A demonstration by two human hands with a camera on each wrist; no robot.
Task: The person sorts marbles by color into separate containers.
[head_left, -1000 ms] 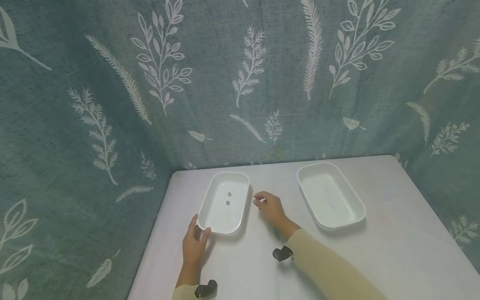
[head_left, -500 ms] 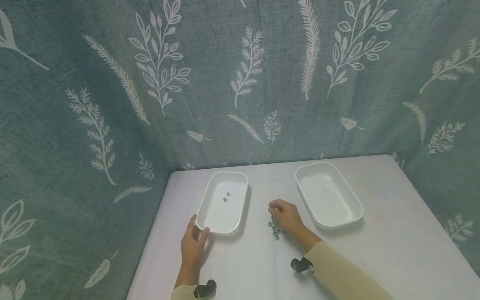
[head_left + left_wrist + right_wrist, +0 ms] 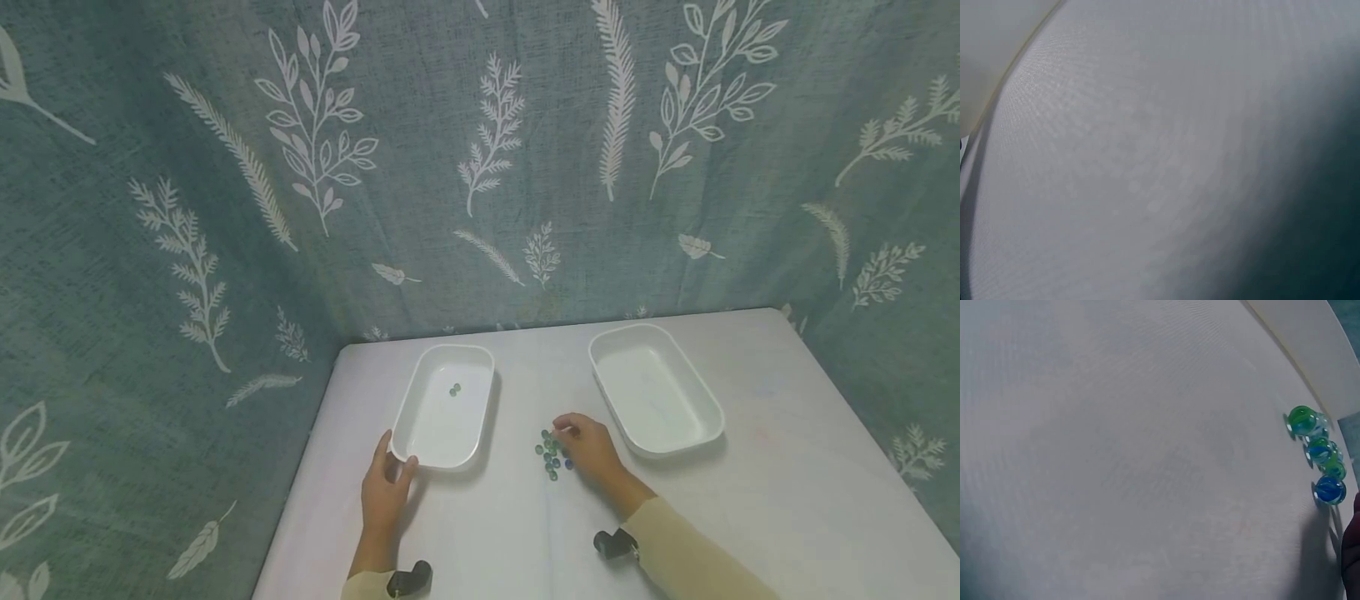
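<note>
Grips the left tray (image 3: 441, 429) at one corner with a curved left hand (image 3: 385, 492); reaches with a curled right hand (image 3: 590, 450), cannot tell if holding anything, to marbles (image 3: 552, 447) left of the right tray (image 3: 654, 387); risks scattering them by nudging the pile.

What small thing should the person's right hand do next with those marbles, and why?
Perhaps the right hand should pinch one of the loose marbles: it reaches to their edge, while the left hand holds the left tray, where two marbles lie.
</note>
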